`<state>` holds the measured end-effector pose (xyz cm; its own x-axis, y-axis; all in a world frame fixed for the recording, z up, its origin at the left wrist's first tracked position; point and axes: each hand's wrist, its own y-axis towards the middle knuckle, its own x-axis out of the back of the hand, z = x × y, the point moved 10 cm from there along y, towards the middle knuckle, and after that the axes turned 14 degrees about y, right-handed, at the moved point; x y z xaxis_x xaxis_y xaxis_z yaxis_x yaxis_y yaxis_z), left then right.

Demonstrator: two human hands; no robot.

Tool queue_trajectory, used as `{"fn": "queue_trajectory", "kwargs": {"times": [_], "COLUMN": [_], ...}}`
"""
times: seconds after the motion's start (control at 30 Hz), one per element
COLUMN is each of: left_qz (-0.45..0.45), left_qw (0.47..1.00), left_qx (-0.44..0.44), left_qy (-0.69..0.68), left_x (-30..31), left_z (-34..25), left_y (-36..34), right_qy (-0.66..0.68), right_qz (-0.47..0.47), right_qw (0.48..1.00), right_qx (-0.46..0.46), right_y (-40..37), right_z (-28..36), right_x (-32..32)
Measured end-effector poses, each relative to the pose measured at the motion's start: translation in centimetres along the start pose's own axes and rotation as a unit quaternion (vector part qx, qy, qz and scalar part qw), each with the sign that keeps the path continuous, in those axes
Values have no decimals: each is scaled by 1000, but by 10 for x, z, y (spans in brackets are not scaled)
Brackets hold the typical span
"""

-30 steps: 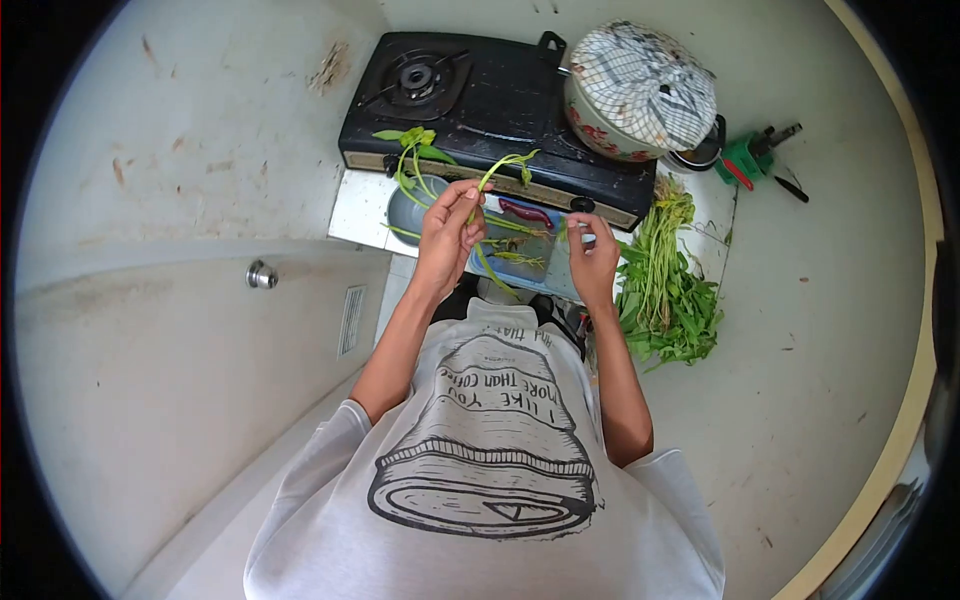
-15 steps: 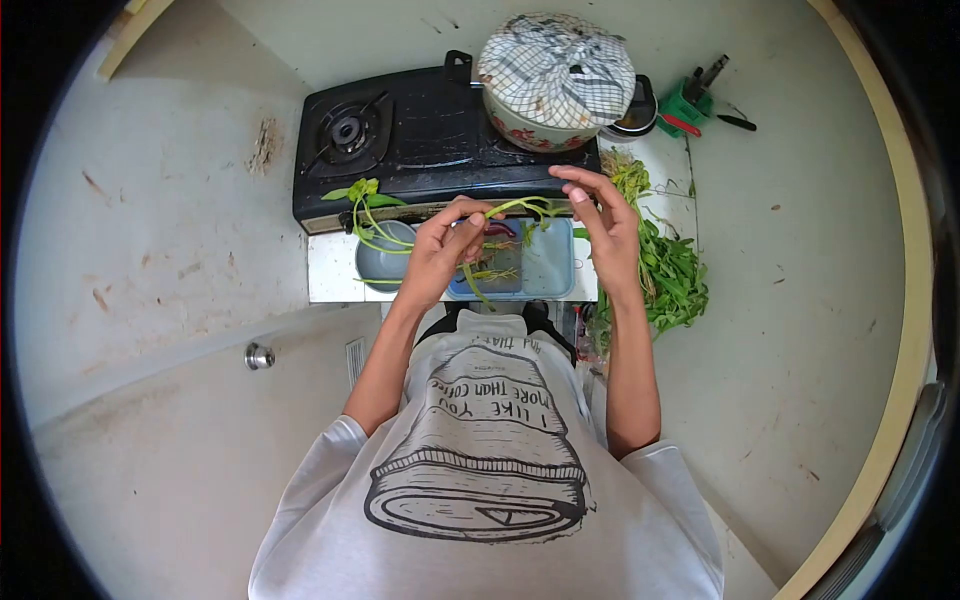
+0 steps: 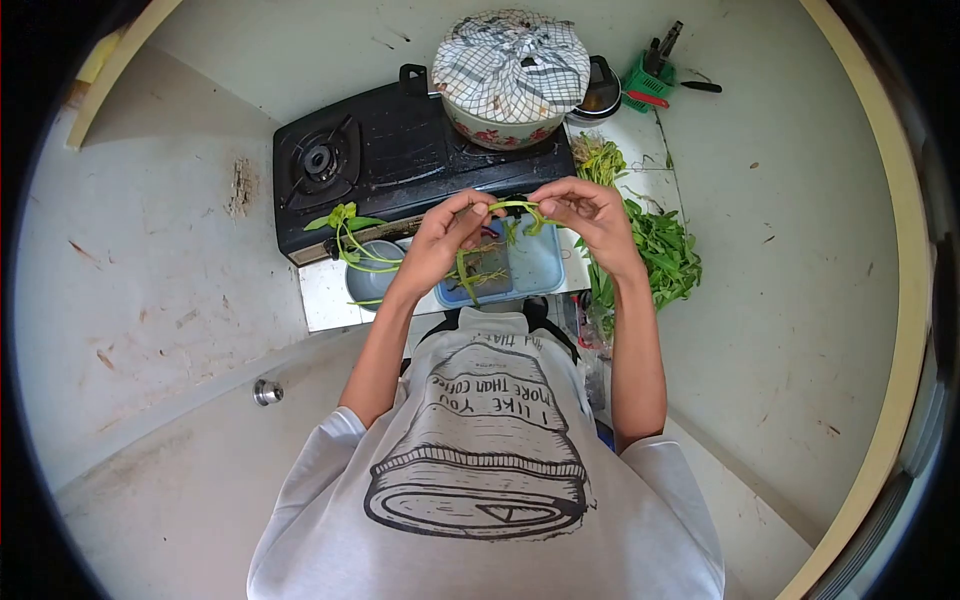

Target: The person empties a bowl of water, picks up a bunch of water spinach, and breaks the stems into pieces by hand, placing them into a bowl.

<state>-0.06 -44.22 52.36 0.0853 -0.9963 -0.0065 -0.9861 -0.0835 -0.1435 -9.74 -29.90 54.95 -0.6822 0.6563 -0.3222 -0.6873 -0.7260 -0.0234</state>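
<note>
My left hand (image 3: 440, 245) pinches one end of a green vegetable stem (image 3: 514, 204), which looks like water spinach. The other end is between the thumb and fingers of my right hand (image 3: 597, 225). Below the hands lies a blue divided tray (image 3: 550, 278) with root scraps and bits of stem in it. Beside my left hand, long leafy stems (image 3: 352, 240) reach over a grey bowl (image 3: 362, 292); whether that hand also holds them is hidden. A heap of green leaves (image 3: 665, 260) rests to the right of my right hand.
Behind the hands stands a black gas stove (image 3: 410, 140), carrying a flowered pot (image 3: 505, 133) covered with a checked cloth (image 3: 510, 60). A small pan (image 3: 600, 105) and a green basket (image 3: 645, 85) of utensils are at the back right. Yellowish rooted stalks (image 3: 600, 160) lie near the stove's right end.
My right hand has moved in and closed on the free end of the stem, which was held by my left hand alone. The camera view has shifted slightly.
</note>
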Motion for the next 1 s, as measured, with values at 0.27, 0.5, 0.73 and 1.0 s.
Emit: {"fn": "queue_trajectory", "kwargs": {"times": [0.27,0.5,0.73,1.0], "left_qz": [16,60,99,83], "left_qw": [999,997,988,976], "left_qx": [-6,-28,-24,115], "left_qy": [43,47,116,-167], "left_x": [-13,-21,-37,-49], "left_z": [-12,-30,-45,-2], "left_y": [7,9,12,15], "right_qy": [-35,-133,-356,-516], "right_qz": [21,62,61,-31], "right_qw": [999,988,924,810], "right_qx": [27,37,130,275], "right_y": [-5,-8,-9,-29], "right_z": [10,32,77,88], "right_x": [3,-8,-25,-49]}}
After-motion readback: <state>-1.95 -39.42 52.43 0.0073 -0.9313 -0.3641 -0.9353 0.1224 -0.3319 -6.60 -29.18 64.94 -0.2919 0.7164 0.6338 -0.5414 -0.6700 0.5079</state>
